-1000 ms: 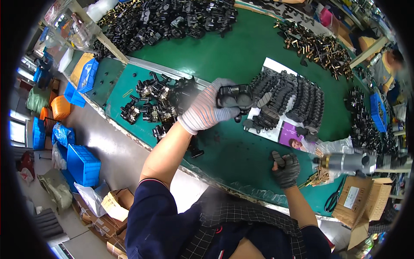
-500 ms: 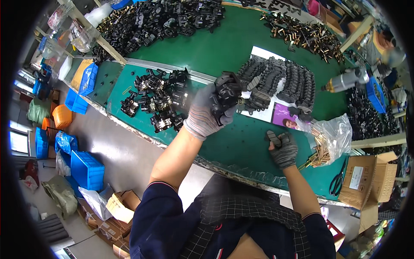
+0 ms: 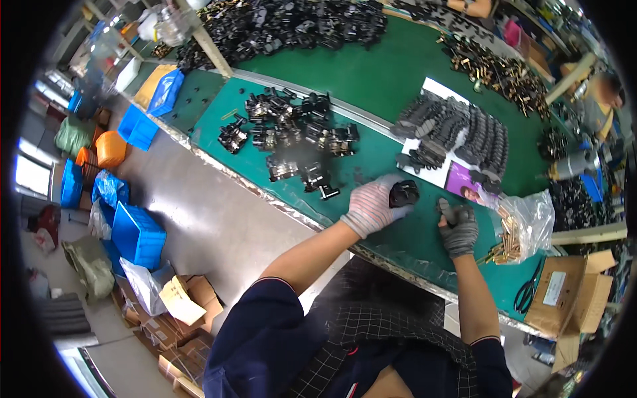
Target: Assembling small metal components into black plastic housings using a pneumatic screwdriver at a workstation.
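My left hand (image 3: 373, 207), in a pale glove with reddish stripes, is closed around a black moulded part (image 3: 404, 194) just above the green bench. To its right, my right hand (image 3: 459, 232), in a dark grey striped glove, is closed on a small dark grey flat piece (image 3: 446, 211) at its fingertips. A gap separates the two hands. Left of them lies a loose group of black-and-metal assemblies (image 3: 282, 126). Beyond the hands, rows of dark grey ribbed pieces (image 3: 488, 136) lie on a white sheet (image 3: 434, 174) with a purple picture.
A clear plastic bag (image 3: 536, 219) with brass-coloured pins (image 3: 507, 242) lies right of my right hand. Scissors (image 3: 527, 292) and an open cardboard box (image 3: 564, 288) stand at the right edge. A large black heap (image 3: 285, 30) covers the far left. Blue crates (image 3: 136, 235) stand on the floor.
My left hand has come down from beside the ribbed pieces towards my right hand, still holding the black part. The whole view has shifted, so the bench appears further right.
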`<state>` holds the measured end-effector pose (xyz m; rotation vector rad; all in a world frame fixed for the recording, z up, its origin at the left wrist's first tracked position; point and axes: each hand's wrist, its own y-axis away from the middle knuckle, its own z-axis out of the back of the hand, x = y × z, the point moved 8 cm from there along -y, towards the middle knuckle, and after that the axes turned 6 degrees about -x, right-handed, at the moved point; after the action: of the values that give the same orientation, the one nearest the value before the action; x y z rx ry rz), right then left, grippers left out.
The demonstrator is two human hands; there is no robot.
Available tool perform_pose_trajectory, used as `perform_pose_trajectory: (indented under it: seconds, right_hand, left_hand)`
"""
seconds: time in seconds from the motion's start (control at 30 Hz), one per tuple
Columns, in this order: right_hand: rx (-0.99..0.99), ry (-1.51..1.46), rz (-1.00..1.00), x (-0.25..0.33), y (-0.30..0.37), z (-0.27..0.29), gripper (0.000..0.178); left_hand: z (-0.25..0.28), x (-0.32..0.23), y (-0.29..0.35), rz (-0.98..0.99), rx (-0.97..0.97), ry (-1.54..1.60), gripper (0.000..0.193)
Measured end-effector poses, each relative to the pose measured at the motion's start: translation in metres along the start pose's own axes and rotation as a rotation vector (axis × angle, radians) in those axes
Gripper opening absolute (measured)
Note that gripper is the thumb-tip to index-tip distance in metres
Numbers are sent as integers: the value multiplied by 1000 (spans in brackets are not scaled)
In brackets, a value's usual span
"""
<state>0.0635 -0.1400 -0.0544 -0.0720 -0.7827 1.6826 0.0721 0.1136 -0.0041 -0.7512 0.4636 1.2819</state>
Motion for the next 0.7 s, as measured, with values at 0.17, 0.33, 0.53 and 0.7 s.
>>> perform_pose_trajectory:
  seconds: [0.17,0.33,0.53,0.7]
  right_hand:
    - [49,-13,-56,-1,11,-2,39]
    - [5,-60,-59,-2,-9,-5,37]
    - [86,109,215,21,-2,-3,37]
    - [149,71,200,15,2,-2,28]
  left_hand:
    - [-3,5,0,90,19,31,60]
    - [-7,38,-44,308,-16,668,61]
    - [101,122,-198,622,-295,992,26]
    - [148,208,-269,905,-460,1195,45]
